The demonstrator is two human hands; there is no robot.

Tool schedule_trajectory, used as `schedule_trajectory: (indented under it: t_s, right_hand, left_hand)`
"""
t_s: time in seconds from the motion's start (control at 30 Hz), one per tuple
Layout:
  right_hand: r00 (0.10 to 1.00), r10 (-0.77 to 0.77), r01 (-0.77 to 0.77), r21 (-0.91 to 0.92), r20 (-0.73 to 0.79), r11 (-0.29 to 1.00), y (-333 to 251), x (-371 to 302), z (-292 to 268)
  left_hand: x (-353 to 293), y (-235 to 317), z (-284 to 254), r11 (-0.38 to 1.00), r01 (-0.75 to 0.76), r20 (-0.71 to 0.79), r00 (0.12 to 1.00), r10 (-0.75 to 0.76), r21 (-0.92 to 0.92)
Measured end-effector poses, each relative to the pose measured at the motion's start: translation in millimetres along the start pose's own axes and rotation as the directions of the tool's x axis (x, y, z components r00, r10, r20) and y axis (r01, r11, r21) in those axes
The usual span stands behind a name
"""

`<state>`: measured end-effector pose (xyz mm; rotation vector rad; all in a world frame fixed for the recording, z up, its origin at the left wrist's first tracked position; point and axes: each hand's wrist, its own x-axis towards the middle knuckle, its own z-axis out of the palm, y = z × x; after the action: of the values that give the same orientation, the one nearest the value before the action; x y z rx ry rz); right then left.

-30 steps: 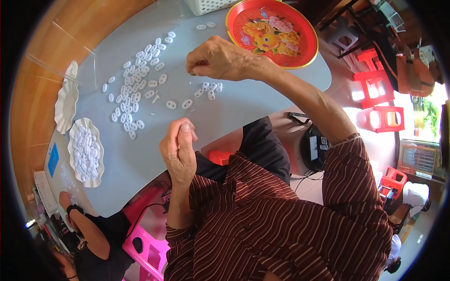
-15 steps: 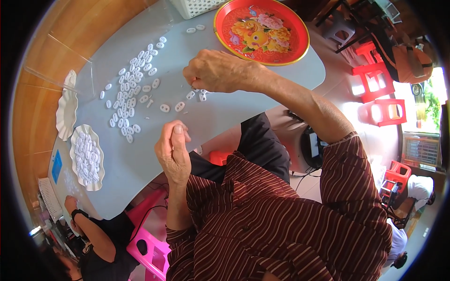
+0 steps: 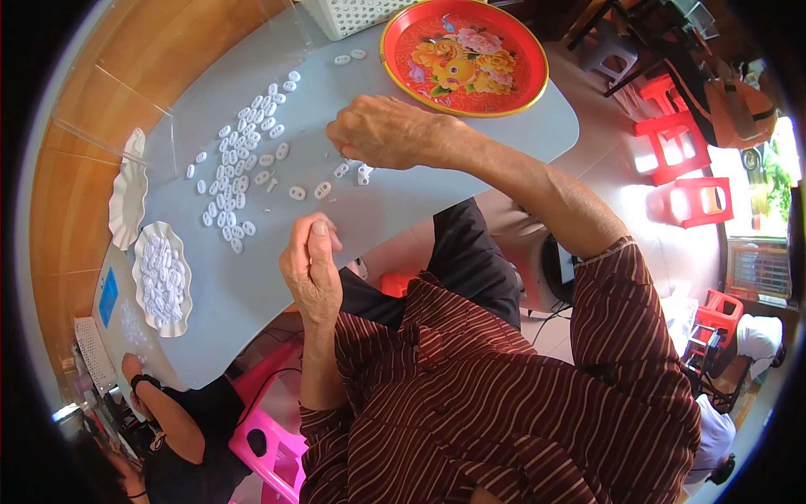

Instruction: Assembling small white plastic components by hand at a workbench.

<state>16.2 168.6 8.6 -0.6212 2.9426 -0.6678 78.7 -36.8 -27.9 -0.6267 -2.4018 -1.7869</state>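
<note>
Low over the near edge of the grey table [image 3: 252, 290], my left hand [image 3: 312, 265] is closed, thumb pressed against the curled fingers; whatever it holds is hidden. My right hand [image 3: 382, 133] is farther off, knuckles up, its fingers pinched together and pointing down-left. What lies between those fingertips is out of sight. Just below it are small white plastic parts [image 3: 363, 174], partly covered by the hand. Between my hands lie two white oval pieces, each with two holes; one oval piece [image 3: 322, 191] is closest to my left hand. Farther left spreads a loose cluster of similar oval pieces [image 3: 227, 172].
A scalloped white dish [image 3: 185, 296] heaped with white pieces stands left, near another wavy dish [image 3: 126, 197]. A red flowered tray [image 3: 537, 80] and a white perforated basket [image 3: 348, 18] sit at the far side. At lower left, another person's arm [image 3: 172, 420] reaches onto the table.
The view has shifted slightly, so the table things sit a little differently in the picture. Both hands keep nearly the same pose and place.
</note>
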Motion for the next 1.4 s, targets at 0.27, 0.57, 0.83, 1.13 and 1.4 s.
schedule_trajectory:
  t_s: [0.27, 0.57, 0.83, 1.13, 1.4]
  right_hand:
    - [0.993, -0.112, 0.118, 0.155, -0.043, 0.981, 7, 3, 7]
    - [0.97, -0.182, 0.215, 0.229, -0.16, 0.949, 2, 6, 8]
    - [0.904, -0.22, 0.406, 0.572, -0.368, 0.713, -30, -14, 8]
    - [0.925, -0.061, 0.314, 0.665, -0.374, 0.678, -23, -27, 27]
    - [0.951, 0.052, 0.156, 0.616, -0.306, 0.772, -26, -30, 30]
  left_hand:
    - [-2, -1, -3, 1.0, -0.003, -0.025, 1.0, 0.004, 0.017]
    - [2, 0, -6, 0.999, 0.028, -0.015, 0.999, -0.029, -0.043]
    - [26, -1, -5, 0.527, 0.43, 0.31, 0.901, -0.304, -0.733]
    - [28, 0, 4, 0.565, 0.347, 0.194, 0.93, -0.313, -0.749]
    - [20, 0, 10, 0.875, 0.246, -0.009, 0.962, -0.275, -0.417]
